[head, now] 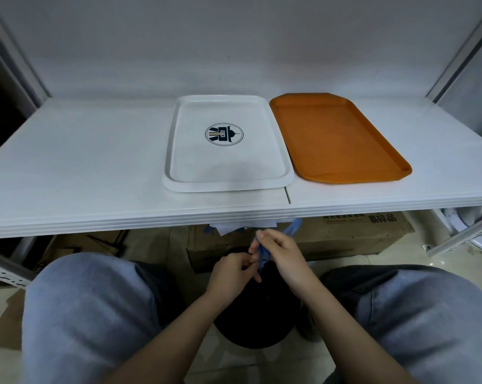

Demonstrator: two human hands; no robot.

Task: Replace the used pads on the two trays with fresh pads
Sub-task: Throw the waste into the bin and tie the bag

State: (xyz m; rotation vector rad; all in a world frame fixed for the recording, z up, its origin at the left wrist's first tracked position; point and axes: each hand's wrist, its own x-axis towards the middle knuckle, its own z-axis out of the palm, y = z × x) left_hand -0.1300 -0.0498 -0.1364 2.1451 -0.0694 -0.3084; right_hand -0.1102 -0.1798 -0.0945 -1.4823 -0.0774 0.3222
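Both hands, left hand [232, 270] and right hand [282, 256], pinching perhaps a crumpled blue pad [262, 252] below the shelf [96, 162]

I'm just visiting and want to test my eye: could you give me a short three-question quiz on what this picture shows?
1. True or false: a pad lies on the white tray.
2. Which tray bears a round emblem: A the white tray, B the orange tray?
3. What do the left hand and right hand hold below the shelf?

Key: 1 false, both trays lie bare. 2 A. 3 a blue strip-like thing, above a dark bin.
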